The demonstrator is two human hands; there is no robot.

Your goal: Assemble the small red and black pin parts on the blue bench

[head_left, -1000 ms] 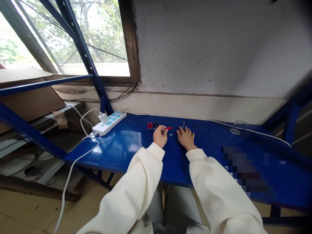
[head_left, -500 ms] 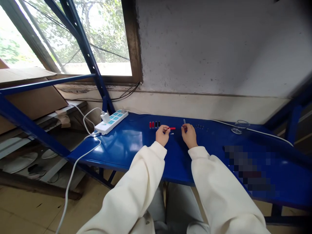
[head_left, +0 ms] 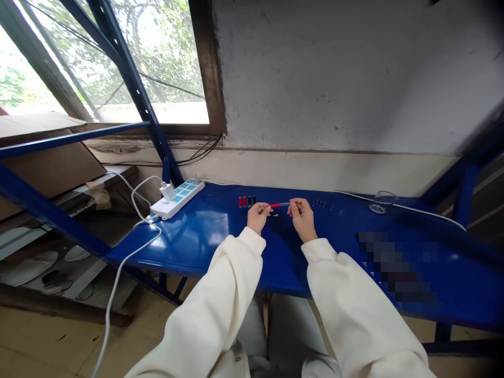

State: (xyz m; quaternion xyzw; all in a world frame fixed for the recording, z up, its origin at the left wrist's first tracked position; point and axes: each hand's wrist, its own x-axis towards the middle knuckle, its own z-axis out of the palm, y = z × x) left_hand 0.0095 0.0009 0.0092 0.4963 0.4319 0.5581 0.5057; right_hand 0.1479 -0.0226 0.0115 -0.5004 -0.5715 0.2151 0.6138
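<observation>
My left hand pinches a slim red tube near its left end. My right hand is closed on the far end of a thin, see-through stick-like piece. The two pieces lie in one line between my hands, end to end; how far one sits inside the other cannot be made out. Just below them on the table is a small whitish piece. To the left of my left hand, two short red cylinders and two black ones stand in a row.
Several tiny parts are scattered right of my right hand on the blue table. A white power strip with a plugged-in charger and cable lies at the left. Clear round items and a white cable sit at the right rear.
My right hand has turned the see-through piece from upright to level and brought it left against the red tube's end. My left hand keeps its pinch on the red tube.
</observation>
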